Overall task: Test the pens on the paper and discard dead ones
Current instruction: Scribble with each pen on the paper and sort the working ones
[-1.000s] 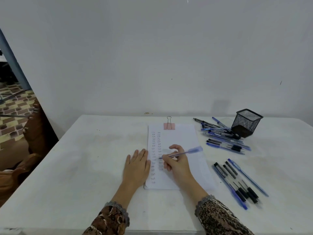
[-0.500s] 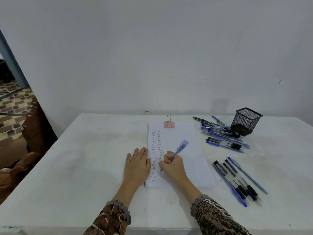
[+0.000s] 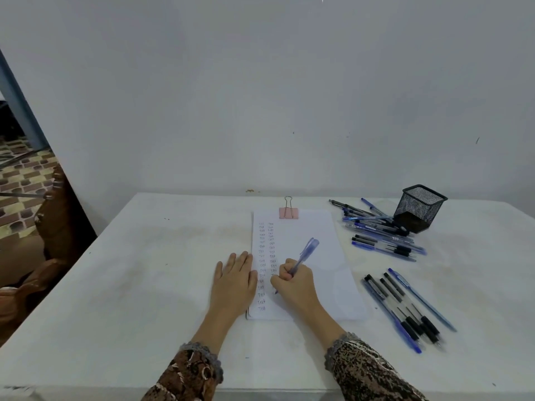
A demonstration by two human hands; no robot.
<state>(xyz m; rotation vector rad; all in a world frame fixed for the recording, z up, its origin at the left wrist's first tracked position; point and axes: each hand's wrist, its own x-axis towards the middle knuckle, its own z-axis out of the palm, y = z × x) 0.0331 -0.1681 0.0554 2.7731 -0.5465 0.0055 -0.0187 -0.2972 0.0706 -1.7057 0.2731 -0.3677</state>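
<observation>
two columns of small test words run down the left side of the paper (image 3: 312,235), which lies on the desk (image 3: 144,285) with a pink clip (image 3: 288,212) at its top edge. the right hand (image 3: 293,285) is curled round a blue pen (image 3: 305,253), cap end pointing up and away, tip down near the foot of the second column. whether the tip touches the sheet is too small to tell. the left hand (image 3: 234,280) lies flat with straight fingers, its edge on the paper's left margin.

the step in hand looks like a writing test of this pen. to do it well, let the left hand press down so the sheet cannot slide, write in a bare spot below the last word, and use a firm, even stroke so a faint line is not taken for a dead pen.

a heap of pens (image 3: 379,230) lies beside a black mesh cup (image 3: 419,209); a neater row (image 3: 405,308) lies nearer, right of the paper.
</observation>
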